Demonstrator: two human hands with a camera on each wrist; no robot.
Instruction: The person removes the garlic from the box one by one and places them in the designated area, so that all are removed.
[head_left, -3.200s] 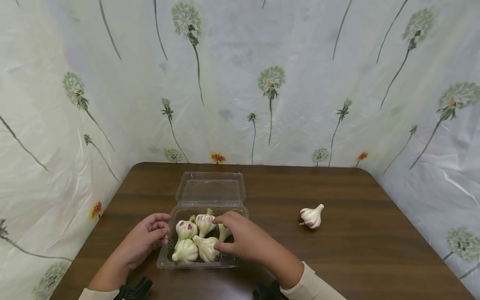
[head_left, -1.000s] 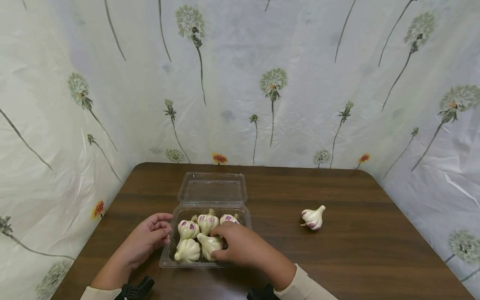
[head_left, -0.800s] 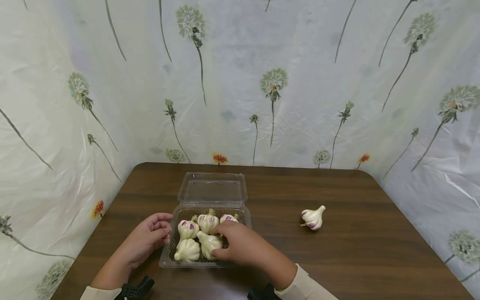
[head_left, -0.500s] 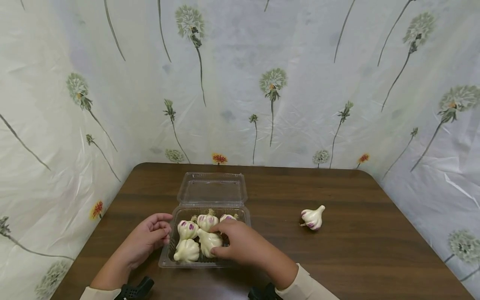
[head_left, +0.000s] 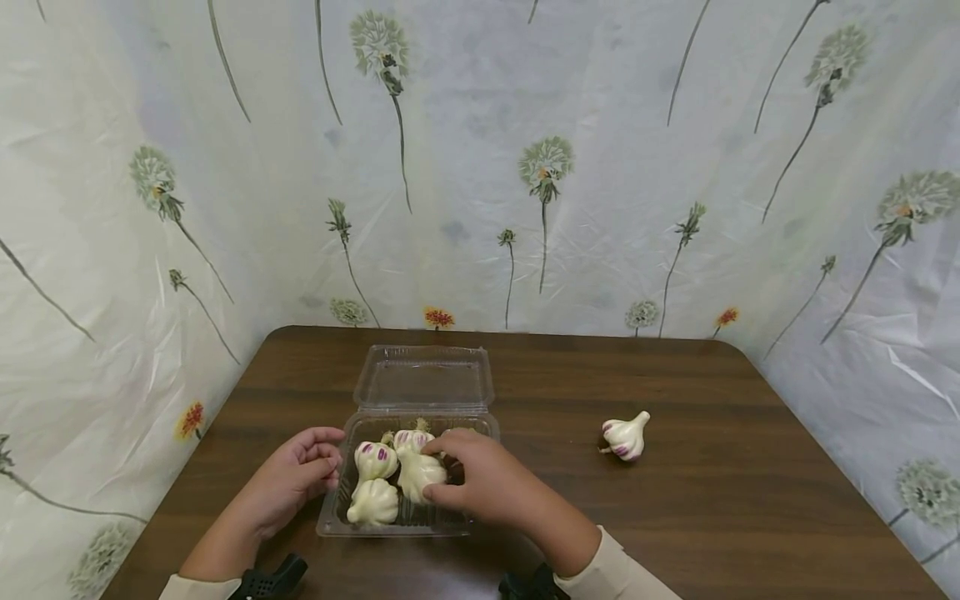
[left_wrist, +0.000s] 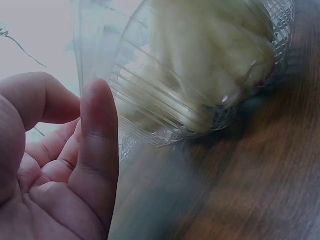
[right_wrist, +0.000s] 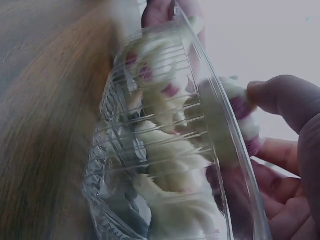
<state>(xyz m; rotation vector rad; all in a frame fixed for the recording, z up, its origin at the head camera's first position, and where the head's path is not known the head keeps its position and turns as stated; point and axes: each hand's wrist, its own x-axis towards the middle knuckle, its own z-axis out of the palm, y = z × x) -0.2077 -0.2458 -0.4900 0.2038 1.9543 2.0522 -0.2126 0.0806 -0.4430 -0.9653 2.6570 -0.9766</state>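
A clear plastic clamshell box (head_left: 480, 421) stands with its lid (head_left: 423, 377) folded back, several white, purple-marked garlic bulbs (head_left: 373, 502) inside. My left hand (head_left: 300, 471) is at the box's left rim, which passes between thumb and index finger in the left wrist view. Over the right half of the box, my right hand (head_left: 491, 483) grips one garlic bulb (head_left: 422, 480) between thumb and fingers. That bulb rises above the rim in the right wrist view and overlaps the back middle bulb (head_left: 408, 439) in the head view. The back right corner is mostly hidden behind my hand.
One more garlic bulb (head_left: 624, 436) lies on the dark wooden table (head_left: 720, 492), right of the box. A flower-printed sheet (head_left: 465, 167) hangs behind the table and along both sides. Black straps (head_left: 268, 577) sit at the wrists.
My right hand has taken hold of the front right bulb and raised it slightly up and back from its spot in the box. The left hand stays at the rim.
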